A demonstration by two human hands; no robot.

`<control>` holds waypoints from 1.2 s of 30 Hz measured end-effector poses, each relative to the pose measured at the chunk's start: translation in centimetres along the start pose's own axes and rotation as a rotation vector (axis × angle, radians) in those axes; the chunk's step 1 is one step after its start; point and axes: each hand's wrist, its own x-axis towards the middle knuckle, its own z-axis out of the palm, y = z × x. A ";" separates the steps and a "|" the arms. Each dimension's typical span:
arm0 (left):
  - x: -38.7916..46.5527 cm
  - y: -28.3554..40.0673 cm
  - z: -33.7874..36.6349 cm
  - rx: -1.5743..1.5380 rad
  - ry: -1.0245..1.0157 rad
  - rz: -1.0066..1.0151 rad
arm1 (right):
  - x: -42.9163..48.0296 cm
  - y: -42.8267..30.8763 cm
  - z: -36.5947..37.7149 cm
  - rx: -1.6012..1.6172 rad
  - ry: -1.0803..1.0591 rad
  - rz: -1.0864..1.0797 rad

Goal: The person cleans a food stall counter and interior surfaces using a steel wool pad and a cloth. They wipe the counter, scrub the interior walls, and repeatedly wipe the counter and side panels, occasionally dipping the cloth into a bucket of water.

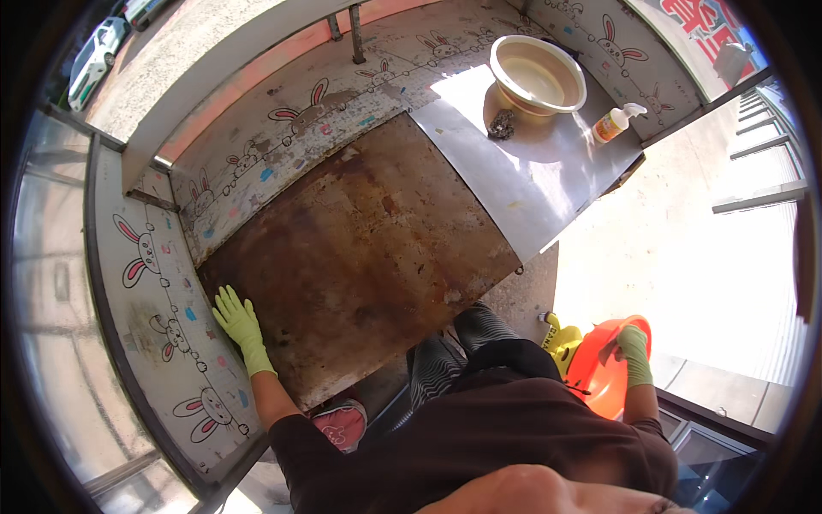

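Observation:
My left hand (pixel 239 321), in a light green rubber glove, lies flat with its fingers a little apart at the left edge of a brown, stained board (pixel 366 257). To my right, my right hand (pixel 632 350), gloved in the same green, is at an orange-red plastic basin (pixel 597 379) and grips a brownish cloth or sponge (pixel 607 352) over it. Past the board's far right edge, a cream plastic basin (pixel 539 74) stands on a silvery metal sheet (pixel 469 154), with a dark steel-wool scourer (pixel 501 124) beside it and a pump bottle (pixel 618 122) further right.
White panels (pixel 138 257) with rabbit drawings border the work surface at the left and back. A yellow banana-shaped item (pixel 562 344) is beside the orange basin. Below the board's near edge is a pink bag or cushion (pixel 343 425). Metal frame posts (pixel 357 35) rise behind.

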 end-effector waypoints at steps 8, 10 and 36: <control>-7.4 16.5 -12.8 -0.540 0.366 -0.320 | -1.8 -1.3 -2.2 0.886 0.339 -0.278; -9.3 23.6 -16.0 -0.692 0.283 -0.201 | -2.0 -2.2 -4.4 0.882 0.522 -0.503; -7.3 56.6 -27.3 -0.882 0.000 0.255 | -9.5 -17.0 -25.6 0.240 1.019 -1.754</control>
